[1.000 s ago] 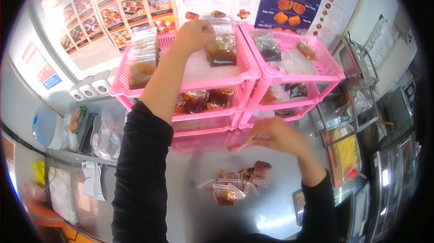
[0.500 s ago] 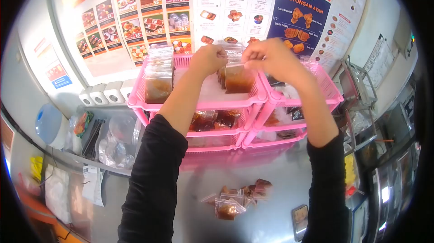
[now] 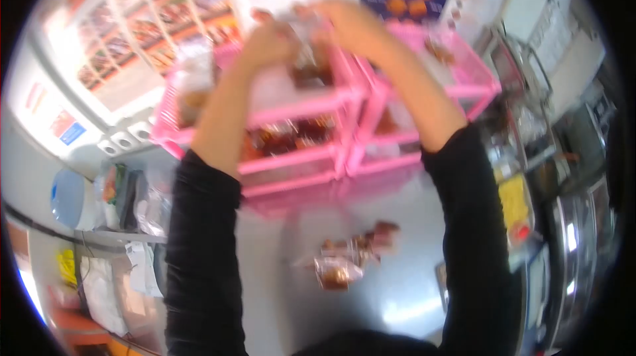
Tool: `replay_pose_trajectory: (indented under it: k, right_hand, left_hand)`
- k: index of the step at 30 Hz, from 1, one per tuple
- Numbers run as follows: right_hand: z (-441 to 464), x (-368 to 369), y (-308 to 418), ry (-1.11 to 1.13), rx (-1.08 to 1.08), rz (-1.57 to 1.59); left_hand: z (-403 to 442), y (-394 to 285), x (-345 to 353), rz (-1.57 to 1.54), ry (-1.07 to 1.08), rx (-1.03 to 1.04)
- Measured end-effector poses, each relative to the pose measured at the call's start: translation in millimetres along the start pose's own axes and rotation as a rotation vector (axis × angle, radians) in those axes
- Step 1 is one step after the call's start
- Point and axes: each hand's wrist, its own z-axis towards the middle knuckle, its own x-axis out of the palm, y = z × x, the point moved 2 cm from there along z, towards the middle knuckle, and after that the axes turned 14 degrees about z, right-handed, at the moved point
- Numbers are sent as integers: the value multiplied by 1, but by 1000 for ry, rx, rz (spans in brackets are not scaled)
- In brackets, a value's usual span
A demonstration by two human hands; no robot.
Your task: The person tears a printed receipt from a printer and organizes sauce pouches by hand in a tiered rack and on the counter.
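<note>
Both hands are at the upper pink basket [image 3: 285,101], blurred by motion. Small clear zip bags of brown sauce [image 3: 313,72] stand upright in its right part, between my hands. My right hand [image 3: 350,24] is closed at the clear top edge of the front sauce bag. On the bags' left side is my left hand [image 3: 271,41], fingers curled toward them; blur hides whether it grips one. Another row of sauce bags [image 3: 193,91] stands at the basket's left end, partly behind my left forearm.
Loose sauce sachets [image 3: 341,263] lie on the steel counter [image 3: 278,303]. Lower basket tiers hold dark red packets [image 3: 291,134]. A second pink basket [image 3: 474,91] adjoins on the right. To the left are a shelf with plastic items [image 3: 152,210] and wall sockets [image 3: 122,140]; a metal rack [image 3: 523,71] stands right.
The camera view has shifted, so the baskets and loose sachets appear higher and most things lie further left. Both hands stay around the bags at the basket's right part.
</note>
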Motion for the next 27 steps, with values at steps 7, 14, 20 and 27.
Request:
replay_pose_trajectory:
  k: [7, 14, 20, 27]
  right_hand:
    - [-159, -40, 165, 597, 494, 108]
    - [-327, 10, 175, 597, 872, 139]
    - [-287, -17, 156, 638, 842, 150]
    - [-89, -113, 159, 99, 587, 211]
  left_hand:
    - [0, -9, -9, 79, -87, 76]
    - [-2, -15, -11, 55, -97, 56]
    - [4, 0, -6, 23, 65, 105]
    - [-8, -16, -14, -24, 10, -60]
